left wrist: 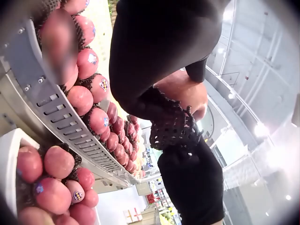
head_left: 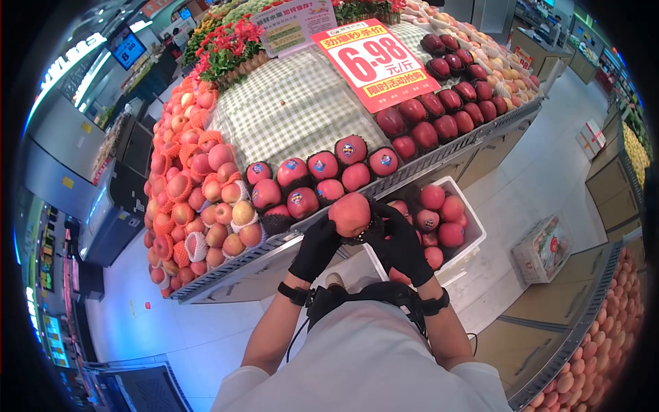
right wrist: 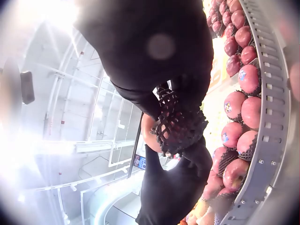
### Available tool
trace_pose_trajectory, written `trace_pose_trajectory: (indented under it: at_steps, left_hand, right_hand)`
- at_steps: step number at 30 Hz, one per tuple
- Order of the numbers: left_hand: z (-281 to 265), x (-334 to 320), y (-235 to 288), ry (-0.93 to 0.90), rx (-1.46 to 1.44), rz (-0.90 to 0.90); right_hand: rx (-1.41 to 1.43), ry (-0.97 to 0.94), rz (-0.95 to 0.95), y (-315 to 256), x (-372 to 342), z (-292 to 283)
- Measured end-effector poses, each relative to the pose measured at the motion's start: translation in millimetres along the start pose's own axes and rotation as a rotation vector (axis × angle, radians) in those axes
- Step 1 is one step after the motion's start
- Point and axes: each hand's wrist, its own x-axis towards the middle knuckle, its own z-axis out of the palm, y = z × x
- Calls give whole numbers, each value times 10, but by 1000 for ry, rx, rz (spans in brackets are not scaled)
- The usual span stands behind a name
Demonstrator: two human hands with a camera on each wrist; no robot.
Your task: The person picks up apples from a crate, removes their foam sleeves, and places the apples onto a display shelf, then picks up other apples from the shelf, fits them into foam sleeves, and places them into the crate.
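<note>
Head view: a red apple [head_left: 350, 214], nearly round with no clear long axis, is held between two black-gloved hands near the front edge of a fruit display [head_left: 295, 103]. The left hand [head_left: 317, 247] has its grip clamped on the apple; the right hand [head_left: 397, 244] pinches a black net [head_left: 375, 229]. The apple's bare side points up and left, its netted side right. Only here is the 6.98 price sign [head_left: 375, 63] readable.

Left wrist view: open mesh covers one end of the apple, before a bright ceiling [left wrist: 262, 56].

Right wrist view: red skin shows through the mesh; the stem's direction cannot be told.
</note>
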Motion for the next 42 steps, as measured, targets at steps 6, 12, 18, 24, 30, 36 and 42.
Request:
trace_pose_trajectory:
  at_steps: [6, 12, 18, 24, 30, 36, 42]
  left_hand:
    - [101, -12, 371, 130, -80, -147]
    - [61, -29, 476, 228, -267, -267]
    - [-8, -50, 343, 298, 9, -117]
    - [-4, -97, 313, 202, 10, -63]
    - [-53, -96, 263, 122, 238, -127]
    - [-57, -66, 339, 234, 464, 5]
    - [-36, -54, 306, 232, 489, -33]
  right_hand:
    - [98, 19, -136, 39, 93, 189]
    - [106, 31, 4, 445, 106, -33]
    - [977, -103, 281, 658, 5, -123]
    - [711, -149, -74, 566, 55, -182]
    - [841, -54, 91, 601, 14, -191]
    - [114, 46, 133, 762, 58, -330]
    - [-677, 98, -2, 462, 83, -453]
